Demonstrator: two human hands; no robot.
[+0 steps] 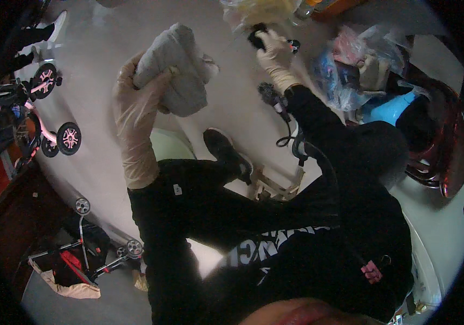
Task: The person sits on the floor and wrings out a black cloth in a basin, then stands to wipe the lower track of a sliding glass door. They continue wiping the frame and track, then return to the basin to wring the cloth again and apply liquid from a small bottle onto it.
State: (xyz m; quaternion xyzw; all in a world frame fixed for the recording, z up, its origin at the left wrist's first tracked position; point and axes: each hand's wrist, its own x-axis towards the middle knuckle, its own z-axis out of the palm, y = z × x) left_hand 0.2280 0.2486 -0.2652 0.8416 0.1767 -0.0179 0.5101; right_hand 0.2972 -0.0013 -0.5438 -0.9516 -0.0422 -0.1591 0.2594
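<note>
My left hand (137,111), in a long pale glove, is closed around a folded light-grey cloth (180,70) held up in front of me. The thumb presses on the cloth's near face. Farther out and to the right, my right hand (276,53), gloved the same way, grips a small black object (257,37). Its kind is unclear, as the fingers cover part of it. A small black and red round piece (294,46) shows beside that hand. Under my right wrist is a dark fuzzy-headed thing (268,93) with a black cord.
Beyond my right hand lies a yellowish plastic bag (259,12). Clear bags (345,70) and a blue item (391,110) sit by a dark red glossy chair (440,135). On the left stand a pink-wheeled child's bike (42,127) and a folded cart (83,254). A wooden frame (272,187) is near my shoe.
</note>
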